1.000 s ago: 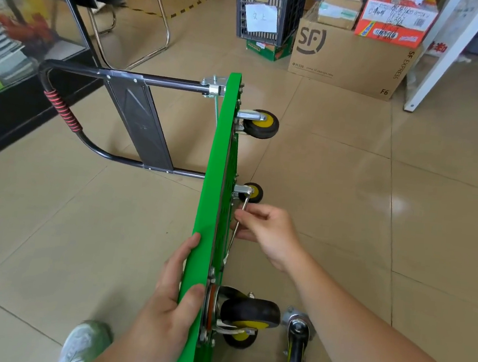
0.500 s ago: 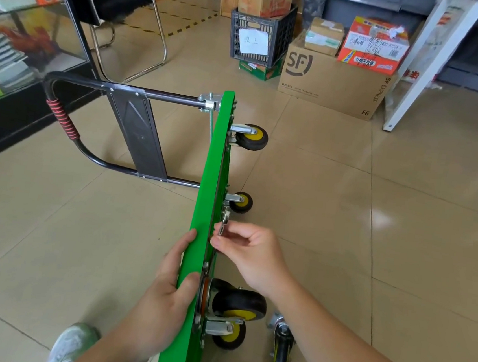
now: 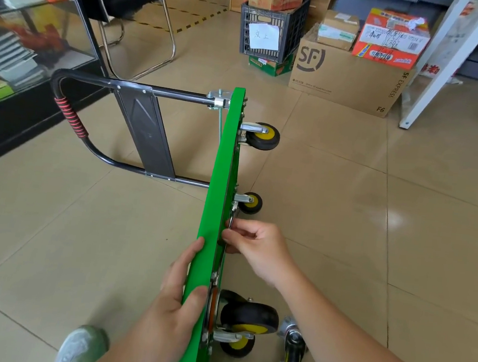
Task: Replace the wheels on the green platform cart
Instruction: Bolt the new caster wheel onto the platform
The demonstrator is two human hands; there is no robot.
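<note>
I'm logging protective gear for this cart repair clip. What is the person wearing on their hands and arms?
No protective gear shows. The left hand and right hand have no gloves, and no ring or watch is in view. The right forearm is uncovered to the edge of the picture, with no sleeve. The short visible stretch of the left forearm is also uncovered.
</note>
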